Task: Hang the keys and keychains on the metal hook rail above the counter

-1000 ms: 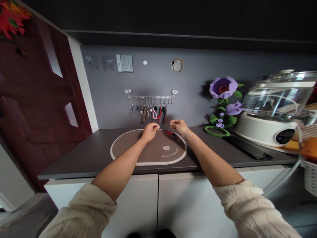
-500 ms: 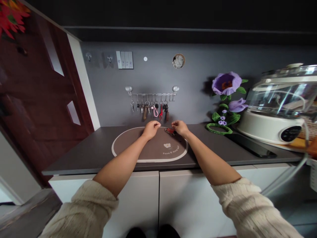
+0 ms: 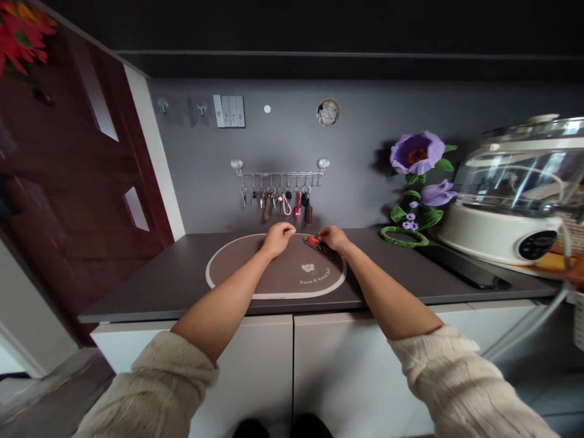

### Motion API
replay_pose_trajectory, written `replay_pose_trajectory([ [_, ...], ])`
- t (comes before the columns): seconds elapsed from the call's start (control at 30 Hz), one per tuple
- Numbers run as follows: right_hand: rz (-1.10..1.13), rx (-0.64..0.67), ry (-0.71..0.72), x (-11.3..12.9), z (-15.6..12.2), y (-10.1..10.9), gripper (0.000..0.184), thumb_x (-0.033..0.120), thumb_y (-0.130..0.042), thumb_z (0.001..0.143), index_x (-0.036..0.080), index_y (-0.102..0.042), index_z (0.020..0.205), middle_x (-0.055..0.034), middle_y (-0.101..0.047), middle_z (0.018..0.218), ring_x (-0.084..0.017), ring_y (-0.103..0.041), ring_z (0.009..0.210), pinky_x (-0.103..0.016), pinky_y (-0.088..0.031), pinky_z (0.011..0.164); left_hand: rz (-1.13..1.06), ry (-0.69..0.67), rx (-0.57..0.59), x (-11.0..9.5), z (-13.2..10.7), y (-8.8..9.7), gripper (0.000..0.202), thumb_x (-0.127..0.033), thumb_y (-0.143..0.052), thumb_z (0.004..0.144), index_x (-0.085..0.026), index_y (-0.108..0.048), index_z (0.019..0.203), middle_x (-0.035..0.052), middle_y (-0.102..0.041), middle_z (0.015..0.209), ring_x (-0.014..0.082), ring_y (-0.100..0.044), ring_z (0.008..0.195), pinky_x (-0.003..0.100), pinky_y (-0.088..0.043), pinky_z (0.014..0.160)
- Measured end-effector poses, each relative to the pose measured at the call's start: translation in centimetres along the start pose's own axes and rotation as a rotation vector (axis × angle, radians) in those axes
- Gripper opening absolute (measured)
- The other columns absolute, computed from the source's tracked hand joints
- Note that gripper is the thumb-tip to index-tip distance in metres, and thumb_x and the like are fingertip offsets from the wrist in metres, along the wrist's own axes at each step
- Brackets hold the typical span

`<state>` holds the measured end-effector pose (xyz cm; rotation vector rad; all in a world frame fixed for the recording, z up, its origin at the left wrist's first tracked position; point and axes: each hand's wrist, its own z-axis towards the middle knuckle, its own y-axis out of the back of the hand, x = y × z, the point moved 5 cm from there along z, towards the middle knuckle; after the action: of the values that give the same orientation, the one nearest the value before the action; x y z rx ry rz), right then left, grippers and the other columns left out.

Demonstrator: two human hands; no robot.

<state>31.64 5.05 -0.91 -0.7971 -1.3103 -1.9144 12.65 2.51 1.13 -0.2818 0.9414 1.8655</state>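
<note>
Both my arms reach over a dark counter to an oval brown mat (image 3: 237,277). My right hand (image 3: 334,238) has its fingers closed on a red and dark key fob (image 3: 314,241) that lies on the mat's far edge. My left hand (image 3: 278,236) hovers beside it with fingers curled in a pinch; what it holds, if anything, is too small to make out. On the wall just behind, a metal hook rail (image 3: 279,174) carries several keys and fobs.
A purple knitted flower (image 3: 416,155) stands at the right of the mat. Further right sit a black flat device (image 3: 469,272) and a white cooker with a glass lid (image 3: 511,201). A dark red door (image 3: 68,182) closes off the left.
My right hand has dropped from the air onto the red key fob and closed on it. My left hand has stayed where it was. The view has shifted slightly.
</note>
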Motion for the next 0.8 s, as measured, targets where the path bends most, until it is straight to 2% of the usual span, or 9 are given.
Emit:
replay_pose_trajectory([
  [0.23, 0.046, 0.169, 0.006, 0.0, 0.1, -1.0, 0.015, 0.006, -0.067, 0.047, 0.015, -0.063, 0.059, 0.0032, -0.057, 0.046, -0.007, -0.047, 0.045, -0.018, -0.038, 0.049, 0.010, 0.011, 0.003, -0.1, 0.0, 0.1, 0.014, -0.021, -0.048, 0.072, -0.015, -0.060, 0.070, 0.0020, -0.062, 0.072, 0.0119, -0.053, 0.066, 0.023, -0.040, 0.065],
  [0.4, 0.126, 0.271, -0.023, 0.2, -0.6, -1.1, 0.020, 0.011, -0.070, 0.046, 0.014, -0.065, 0.066, 0.0036, -0.056, 0.044, -0.007, -0.046, 0.043, -0.017, -0.036, 0.044, 0.005, 0.009, -0.002, -0.2, 0.0, 0.2, 0.013, -0.021, -0.048, 0.072, -0.015, -0.061, 0.070, 0.0023, -0.062, 0.073, 0.0122, -0.053, 0.068, 0.023, -0.040, 0.066],
  [0.57, 0.163, 0.336, -0.044, 0.7, -1.4, -0.9, 0.017, 0.013, -0.069, 0.050, 0.012, -0.065, 0.066, 0.0018, -0.058, 0.047, -0.008, -0.049, 0.045, -0.018, -0.039, 0.047, 0.002, 0.015, -0.006, -0.1, 0.0, 0.2, 0.014, -0.021, -0.048, 0.072, -0.015, -0.060, 0.070, 0.0028, -0.062, 0.073, 0.0125, -0.053, 0.067, 0.024, -0.040, 0.066],
  [0.8, 0.302, 0.235, -0.124, 1.6, -1.9, 0.0, 0.024, 0.005, -0.068, 0.052, 0.012, -0.060, 0.074, 0.0008, -0.058, 0.053, -0.008, -0.050, 0.046, -0.019, -0.041, 0.044, -0.019, 0.026, -0.020, -0.2, 0.0, 0.3, 0.013, -0.022, -0.049, 0.072, -0.015, -0.060, 0.070, 0.0029, -0.062, 0.073, 0.0124, -0.053, 0.067, 0.024, -0.040, 0.066],
])
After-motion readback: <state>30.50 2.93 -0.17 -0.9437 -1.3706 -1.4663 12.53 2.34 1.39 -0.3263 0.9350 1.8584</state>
